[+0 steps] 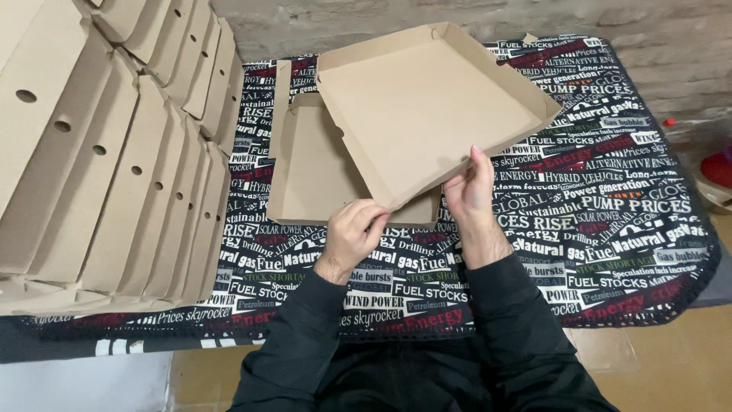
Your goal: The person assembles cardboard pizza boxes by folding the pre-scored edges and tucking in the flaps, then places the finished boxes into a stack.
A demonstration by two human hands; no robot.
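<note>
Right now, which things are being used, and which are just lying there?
In use:
- cardboard box, its near edge held in both hands
- left hand
- right hand

Just lying about:
- stack of folded boxes
- printed tablecloth
- red thing, far right

You hold a flat brown cardboard box [427, 107] at centre, 12 o'clock from your hands, w/ its shallow tray half tilted up. Its other half lies flat on the cloth at approx 10 o'clock from your left hand [352, 233], which grips the near corner; your right hand [470, 191] pinches the near edge. At 9 o'clock stands a stack of folded brown boxes [114, 152], leaning, w/ round holes.
</note>
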